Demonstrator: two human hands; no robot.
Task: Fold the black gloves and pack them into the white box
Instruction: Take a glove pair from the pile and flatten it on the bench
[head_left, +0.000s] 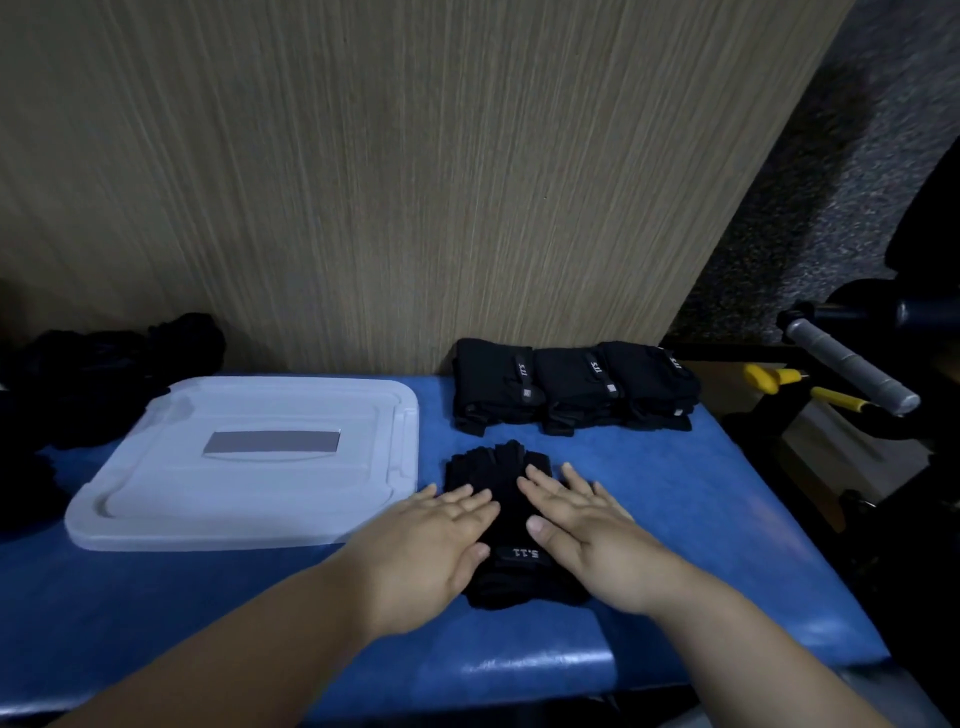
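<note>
A black glove (511, 470) lies flat on the blue table, fingers pointing away from me and a lettered wrist strap toward me. My left hand (436, 540) presses its left side with straight fingers. My right hand (576, 525) lies flat on its right side. Behind it, three folded black gloves (571, 387) stand in a row against the wall. The white box (244, 462) sits to the left with its lid on, a grey label in the middle.
A heap of loose black gloves (109, 374) lies at the far left behind the box. Right of the blue table (701, 519) are a grey-handled bar (852, 371) and yellow-handled tools (769, 376). A wood-grain wall stands behind.
</note>
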